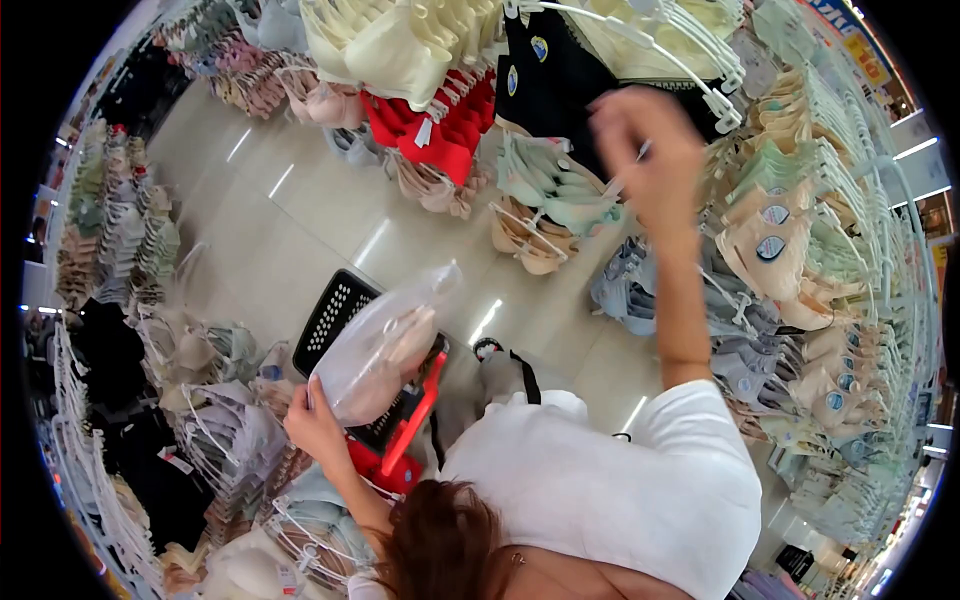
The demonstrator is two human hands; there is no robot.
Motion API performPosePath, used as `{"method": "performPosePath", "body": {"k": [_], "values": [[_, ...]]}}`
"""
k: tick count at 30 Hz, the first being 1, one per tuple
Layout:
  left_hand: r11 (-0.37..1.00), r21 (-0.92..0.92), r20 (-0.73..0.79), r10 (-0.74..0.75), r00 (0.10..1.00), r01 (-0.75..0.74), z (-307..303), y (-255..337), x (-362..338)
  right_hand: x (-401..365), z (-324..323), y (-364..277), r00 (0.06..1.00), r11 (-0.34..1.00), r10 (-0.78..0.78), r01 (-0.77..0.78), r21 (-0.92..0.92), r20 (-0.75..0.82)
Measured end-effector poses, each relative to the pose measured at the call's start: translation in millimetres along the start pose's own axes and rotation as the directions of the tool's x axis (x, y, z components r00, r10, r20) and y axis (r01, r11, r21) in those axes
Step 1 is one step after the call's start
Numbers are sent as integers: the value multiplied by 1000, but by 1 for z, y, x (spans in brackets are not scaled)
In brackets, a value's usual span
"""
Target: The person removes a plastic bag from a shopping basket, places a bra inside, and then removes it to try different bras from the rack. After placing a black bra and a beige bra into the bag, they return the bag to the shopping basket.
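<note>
Plastic bag point(372, 350), translucent, pinched in left hand point(316, 424), blurred right hand point(655, 150) near black fabric point(553, 82), grip unclear

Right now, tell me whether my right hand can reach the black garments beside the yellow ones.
Probably yes: the right hand is close to the black garments, and nothing visible blocks the way, though blur hides what its fingers touch.

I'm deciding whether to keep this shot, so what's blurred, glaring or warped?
Head view: right hand smeared, probably by motion; bright reflected streaks on the floor; whitish sheen on the plastic bag; strong fisheye curving, with black corners.
</note>
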State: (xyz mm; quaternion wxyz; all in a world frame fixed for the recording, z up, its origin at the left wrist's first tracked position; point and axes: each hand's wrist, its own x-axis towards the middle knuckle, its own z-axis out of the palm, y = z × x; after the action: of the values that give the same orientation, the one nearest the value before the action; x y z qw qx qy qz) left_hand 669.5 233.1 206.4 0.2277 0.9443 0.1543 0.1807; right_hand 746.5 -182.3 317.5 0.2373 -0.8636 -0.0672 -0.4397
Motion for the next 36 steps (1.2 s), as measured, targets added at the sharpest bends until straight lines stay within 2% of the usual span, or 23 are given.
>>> {"method": "performPosePath", "body": {"k": [2, 3, 4, 5, 6, 7, 9, 10, 11, 12, 19, 20, 21, 22, 23, 25, 26, 27, 31, 33, 34, 35, 36], "values": [[987, 111, 217, -138, 966, 116, -9, 13, 9, 40, -25, 25, 977, 895, -161, 86, -437, -137], [986, 114, 217, -147, 965, 124, -8, 14, 11, 51, -31, 34, 997, 827, -60, 18, -562, -58], [984, 149, 246, -131, 960, 96, -8, 14, 13, 61, -32, 58, 995, 770, -67, 101, -630, 78], [981, 183, 279, -116, 953, 65, -8, 13, 15, 72, -27, 73, 994, 772, -63, 102, -628, 85], [979, 194, 286, -123, 950, 68, -7, 10, 18, 81, -21, 83, 944, 899, 188, -54, -435, 272], [985, 174, 325, -69, 943, 12, -6, 5, 22, 88, -17, 91, 789, 927, 369, -272, -259, 492], [987, 156, 386, -30, 922, -33, -9, 5, 25, 95, -13, 112, 690, 903, 410, -397, -163, 596], [988, 155, 415, -47, 908, -20, -11, 6, 27, 102, -24, 70, 612, 816, 530, -557, -156, 587], [985, 160, 424, -17, 905, -56, -6, -8, 29, 98, -27, 65, 630, 833, 448, -552, -40, 634], [984, 167, 456, -20, 890, -64, -9, -1, 31, 96, -28, 89, 662, 887, 416, -448, -115, 624], [982, 110, 358, 104, 928, -152, -24, 17, 35, 85, -76, -57, 886, 992, 96, -49, -114, 454], [979, 79, 359, 148, 922, -188, -27, 18, 38, 93, -64, -57, 912, 986, -80, 13, 167, 402], [979, 85, 344, 144, 928, -184, -31, 20, 40, 103, -53, -58, 925, 899, -235, 89, 429, 300], [976, 67, 352, 173, 920, -209, -34, 22, 43, 105, -53, -73, 911, 886, -245, 72, 457, 331], [971, 48, 361, 204, 910, -236, -38, 23, 44, 104, -39, -81, 957, 834, -182, 29, 551, 225], [968, 11, 307, 236, 922, -252, -47, 27, 48, 111, -27, -89, 949, 661, -169, -90, 745, 265], [969, 6, 303, 234, 924, -247, -53, 29, 51, 115, -31, -81, 895, 591, -198, -216, 777, 399], [970, 1, 297, 231, 926, -243, -59, 31, 55, 121, -23, -87, 891, 459, -255, -231, 858, 376], [961, 25, 282, 258, 924, -276, -82, 33, 75, 125, 13, -153, 989, 525, -116, -20, 851, 95], [967, 21, 211, 243, 947, -253, -90, 33, 79, 139, 31, -142, 943, 368, -331, 89, 926, 40], [939, -10, 108, 343, 933, -344, -96, 32, 71, 143, 36, -146, 921, 361, -388, 122, 925, 30], [680, -493, -125, 562, 818, -543, -89, 16, 79, 146, 40, -149, 896, 350, -443, 151, 924, 21], [521, -598, -215, 628, 748, -609, -89, 2, 82, 147, 44, -152, 871, 302, -490, 126, 945, 41]]}}
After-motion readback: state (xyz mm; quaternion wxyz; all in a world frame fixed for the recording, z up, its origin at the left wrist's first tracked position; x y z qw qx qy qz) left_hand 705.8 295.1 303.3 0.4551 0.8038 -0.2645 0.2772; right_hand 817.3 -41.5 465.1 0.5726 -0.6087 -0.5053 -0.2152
